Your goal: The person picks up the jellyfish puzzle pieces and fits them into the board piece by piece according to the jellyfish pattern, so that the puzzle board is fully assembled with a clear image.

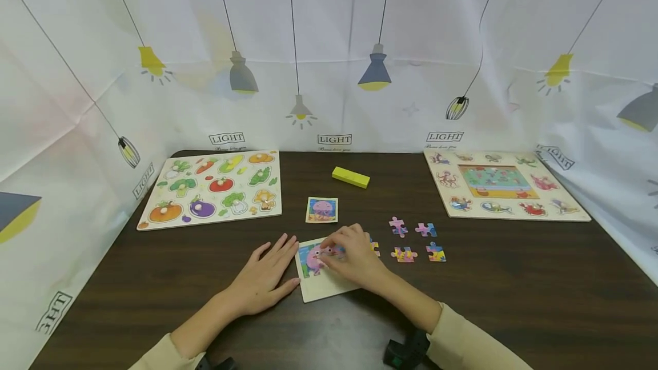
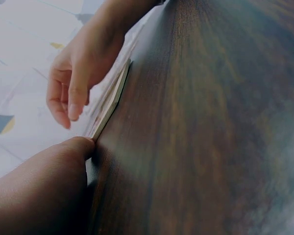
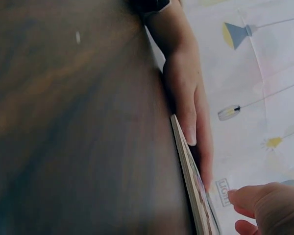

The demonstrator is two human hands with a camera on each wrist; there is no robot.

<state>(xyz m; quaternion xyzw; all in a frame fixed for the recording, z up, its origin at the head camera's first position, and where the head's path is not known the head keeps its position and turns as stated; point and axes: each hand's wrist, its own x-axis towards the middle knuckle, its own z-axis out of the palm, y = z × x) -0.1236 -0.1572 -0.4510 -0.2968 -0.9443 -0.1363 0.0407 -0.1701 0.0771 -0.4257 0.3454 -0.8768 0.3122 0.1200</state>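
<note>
A small wooden jigsaw board lies on the table, partly filled with pieces forming a pink sea creature. My left hand lies flat by its left edge, fingers straight and thumb touching the edge. Over the board hovers my right hand, its fingers loosely bent and hiding part of the picture. In the left wrist view, this right hand hangs above the board with no piece visible in its fingers. Several loose jigsaw pieces lie to the right, one partly behind the right hand.
A small picture card lies behind the board, with a yellow block farther back. A vegetable puzzle board is at back left, and a sea-animal puzzle board at back right. A lamp-printed cloth hangs behind the table.
</note>
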